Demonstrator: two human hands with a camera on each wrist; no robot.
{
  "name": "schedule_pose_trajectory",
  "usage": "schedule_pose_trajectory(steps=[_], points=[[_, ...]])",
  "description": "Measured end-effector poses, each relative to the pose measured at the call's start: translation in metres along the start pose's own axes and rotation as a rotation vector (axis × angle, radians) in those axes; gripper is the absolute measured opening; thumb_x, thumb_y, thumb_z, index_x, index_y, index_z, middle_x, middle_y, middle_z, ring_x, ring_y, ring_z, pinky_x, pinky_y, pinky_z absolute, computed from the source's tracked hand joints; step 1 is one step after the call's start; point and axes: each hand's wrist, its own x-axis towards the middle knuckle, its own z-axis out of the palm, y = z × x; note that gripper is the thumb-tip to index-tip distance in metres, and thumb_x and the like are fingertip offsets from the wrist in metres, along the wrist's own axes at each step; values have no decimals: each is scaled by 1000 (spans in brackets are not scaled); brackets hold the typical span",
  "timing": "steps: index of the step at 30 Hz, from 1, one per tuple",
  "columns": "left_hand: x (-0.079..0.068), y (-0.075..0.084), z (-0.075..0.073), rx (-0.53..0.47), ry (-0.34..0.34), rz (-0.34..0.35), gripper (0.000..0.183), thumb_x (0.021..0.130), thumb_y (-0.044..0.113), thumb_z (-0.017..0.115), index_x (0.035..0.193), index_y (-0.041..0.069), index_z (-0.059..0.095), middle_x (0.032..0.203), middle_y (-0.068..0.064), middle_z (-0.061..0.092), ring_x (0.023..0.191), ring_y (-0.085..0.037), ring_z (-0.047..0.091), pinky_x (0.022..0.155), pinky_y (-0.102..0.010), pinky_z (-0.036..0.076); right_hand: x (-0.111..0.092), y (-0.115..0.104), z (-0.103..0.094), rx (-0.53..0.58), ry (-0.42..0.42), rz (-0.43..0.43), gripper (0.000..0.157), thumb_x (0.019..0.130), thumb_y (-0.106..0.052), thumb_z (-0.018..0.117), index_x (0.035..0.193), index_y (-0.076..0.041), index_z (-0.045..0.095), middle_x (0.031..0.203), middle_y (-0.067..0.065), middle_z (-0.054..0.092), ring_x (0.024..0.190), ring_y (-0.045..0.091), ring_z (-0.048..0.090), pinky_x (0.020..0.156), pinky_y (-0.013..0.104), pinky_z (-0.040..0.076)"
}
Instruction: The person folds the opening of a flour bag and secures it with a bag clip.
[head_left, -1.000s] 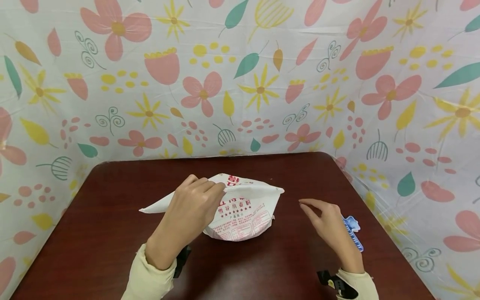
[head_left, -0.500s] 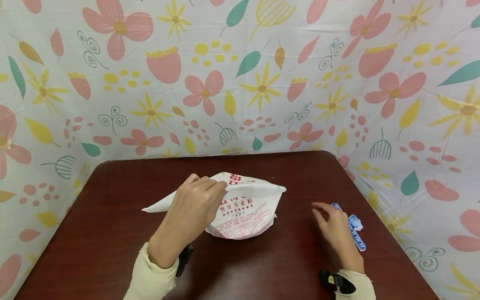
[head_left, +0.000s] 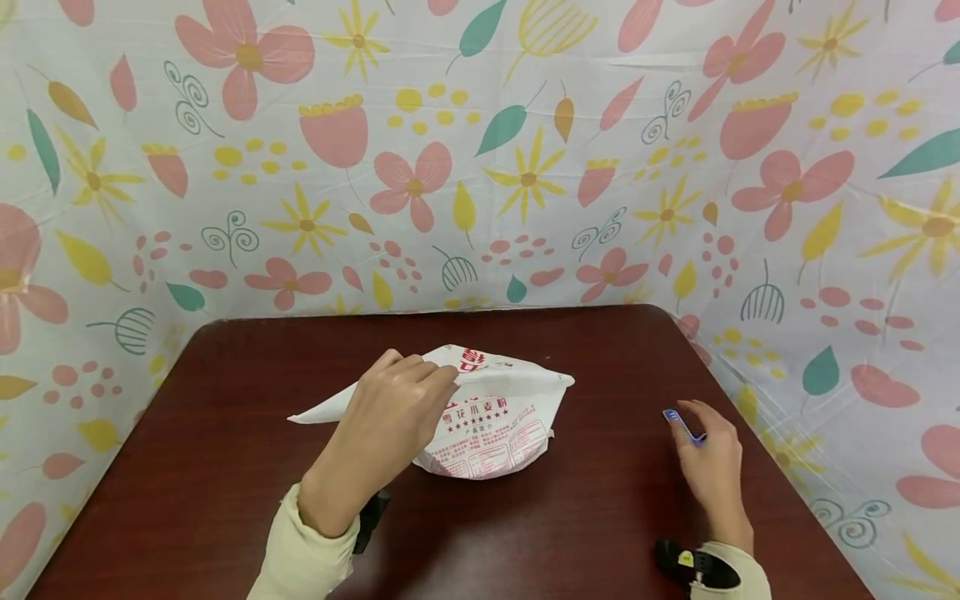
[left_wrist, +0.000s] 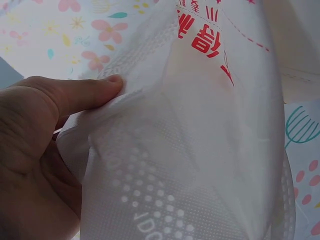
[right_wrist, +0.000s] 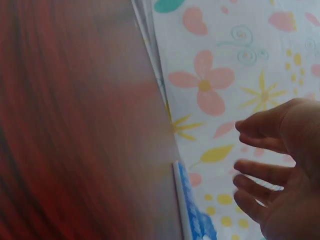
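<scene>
A white flour bag (head_left: 491, 433) with red printing stands mid-table, its top drawn out into points at both sides. My left hand (head_left: 401, 408) grips the bag's top edge; in the left wrist view its thumb (left_wrist: 102, 92) presses on the folded white material, and the other fingers are mostly hidden behind it. Over at the right, my right hand (head_left: 712, 454) hovers above a blue and white bag clip (right_wrist: 189, 205). Its fingers are loosely bent and apart from the thumb, with nothing between them. In the head view the hand covers most of the clip.
The dark red-brown table (head_left: 225, 483) has rounded far corners. A flower-printed curtain (head_left: 480, 167) hangs close behind it and along both sides. The clip lies near the right edge.
My right hand has moved right, away from the bag's side and over the clip, now covering most of it. The left hand keeps its grip on the bag, which has stayed in place.
</scene>
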Motion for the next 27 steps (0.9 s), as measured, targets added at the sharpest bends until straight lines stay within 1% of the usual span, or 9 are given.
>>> schedule_pose_trajectory(steps=[2, 4, 7, 10, 12, 14, 18, 23, 27], points=[[0, 0, -1, 2, -1, 1, 33, 89, 1, 63, 64, 12, 45, 53, 3, 38, 53, -13, 37, 56, -27, 30, 0, 6, -1, 1, 2, 57, 37, 90, -1, 67, 126, 5, 61, 139, 31, 50, 131, 53, 40, 107, 64, 27], [0, 0, -1, 2, 2, 1, 34, 89, 0, 63, 64, 12, 43, 53, 3, 36, 52, -12, 36, 56, -27, 29, 0, 12, -2, 0, -25, 108, 48, 91, -3, 67, 135, 8, 52, 144, 35, 41, 134, 56, 32, 110, 65, 22], [0, 1, 0, 0, 1, 1, 35, 88, -1, 63, 63, 12, 42, 53, 4, 34, 52, -12, 33, 56, -27, 28, -2, 19, -5, -19, -140, 186, 68, 94, -10, 64, 150, 9, 29, 149, 40, 25, 136, 61, 20, 108, 69, 17], [0, 1, 0, 7, -8, 1, 34, 88, 0, 63, 63, 12, 43, 53, 4, 36, 52, -12, 34, 56, -27, 28, -5, 23, -7, -72, -258, 230, 79, 97, -19, 62, 154, 8, 14, 146, 44, 22, 132, 65, 19, 100, 74, 21], [-1, 1, -1, 15, -16, -3, 33, 89, 1, 64, 64, 12, 45, 53, 4, 38, 53, -12, 36, 56, -27, 28, -7, 26, -7, -117, -302, 225, 75, 98, -22, 61, 152, 9, 19, 141, 44, 29, 128, 64, 26, 96, 74, 25], [-1, 1, -1, 19, -21, -6, 32, 89, 2, 64, 64, 12, 46, 54, 3, 41, 53, -13, 38, 56, -27, 29, -8, 28, -8, -163, -297, 183, 67, 96, -19, 63, 145, 14, 31, 133, 45, 39, 121, 63, 35, 93, 71, 30], [-1, 2, 0, 16, -22, -6, 32, 88, 2, 65, 64, 12, 46, 54, 3, 41, 53, -13, 38, 56, -27, 28, -8, 31, -10, -211, -210, 156, 57, 89, -9, 68, 132, 20, 43, 119, 45, 51, 108, 61, 47, 91, 67, 36], [-2, 0, 0, 10, -19, -4, 33, 89, 2, 64, 64, 12, 44, 53, 4, 37, 53, -12, 35, 56, -26, 27, -9, 32, -11, -232, -134, 207, 54, 83, -6, 71, 124, 21, 49, 108, 44, 55, 102, 60, 50, 93, 65, 33], [-2, 1, 0, 2, -22, -4, 33, 89, 1, 64, 64, 12, 45, 53, 4, 36, 53, -12, 33, 56, -26, 26, -11, 34, -15, -182, -157, 215, 41, 85, -8, 72, 116, 12, 57, 110, 40, 58, 102, 54, 51, 97, 63, 28]])
